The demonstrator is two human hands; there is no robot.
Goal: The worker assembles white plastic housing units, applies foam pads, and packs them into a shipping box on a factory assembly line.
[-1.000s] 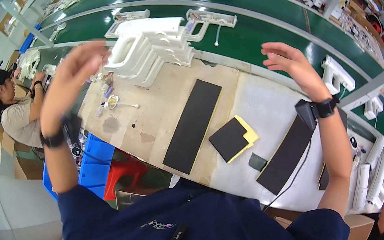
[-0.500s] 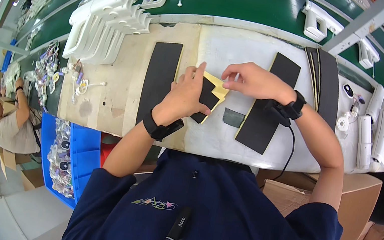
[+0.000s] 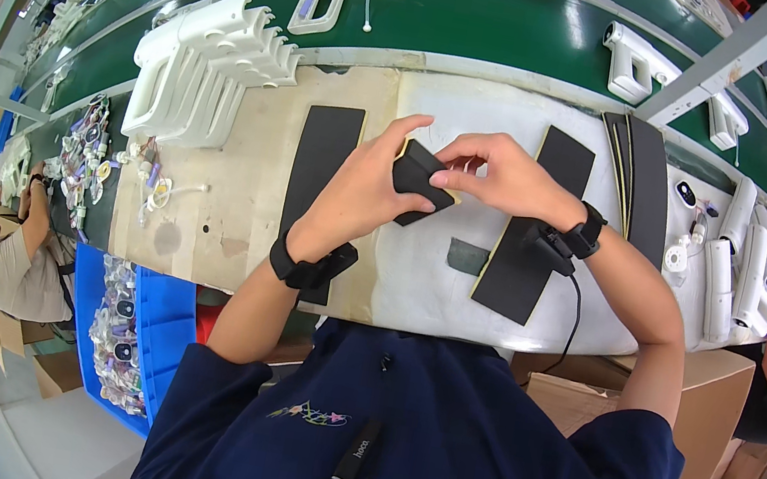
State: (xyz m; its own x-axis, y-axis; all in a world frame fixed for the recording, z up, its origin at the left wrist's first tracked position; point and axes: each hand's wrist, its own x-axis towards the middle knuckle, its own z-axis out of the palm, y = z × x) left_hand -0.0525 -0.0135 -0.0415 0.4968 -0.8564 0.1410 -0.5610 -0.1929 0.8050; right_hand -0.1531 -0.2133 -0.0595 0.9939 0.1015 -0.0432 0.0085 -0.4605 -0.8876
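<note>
A small black foam piece with yellow edges is held between my two hands over the white part of the table. My left hand grips its left side, thumb below and fingers above. The thumb and fingers of my right hand pinch its right end. One long black foam strip lies beside and partly under my left wrist. A second black foam strip lies under my right wrist. Between the hands' side and that strip is a small dark grey-green rectangle on the table.
White pistol-shaped plastic housings stand nested at the left, near small wired parts. More foam strips and white casings lie right. A green conveyor runs behind. A blue bin sits lower left; other people work either side.
The foam piece has been turned and raised; its yellow face, visible before, is now mostly hidden and black faces up. My right hand has closed in on its end.
</note>
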